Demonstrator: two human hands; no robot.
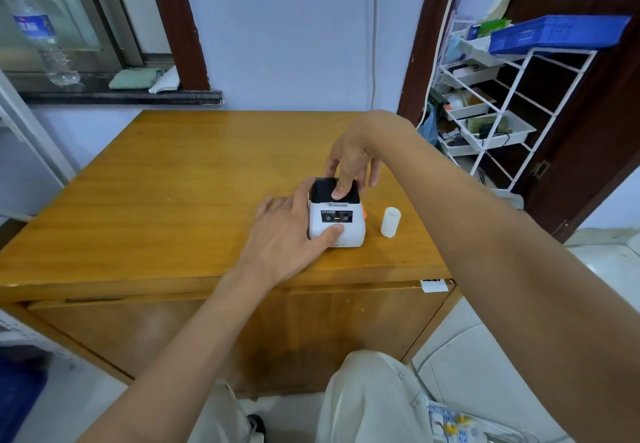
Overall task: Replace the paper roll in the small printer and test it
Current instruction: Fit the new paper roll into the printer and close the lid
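A small white printer (351, 229) with a black top and an orange tab on its right side sits near the middle of the wooden table (156, 200). My left hand (287, 231) grips the printer's left side, thumb on its front face. My right hand (353, 155) hovers over the top, one finger pressing down into the black top opening, the other fingers spread around it. A white paper roll (390, 221) stands upright on the table just right of the printer, untouched. What lies inside the opening is hidden by my finger.
A white wire rack (512, 103) with trays and a blue basket (557, 32) stands to the right of the table. A plastic water bottle (41, 34) and folded cloths sit on the window sill at back left. My knees are below the table's front edge.
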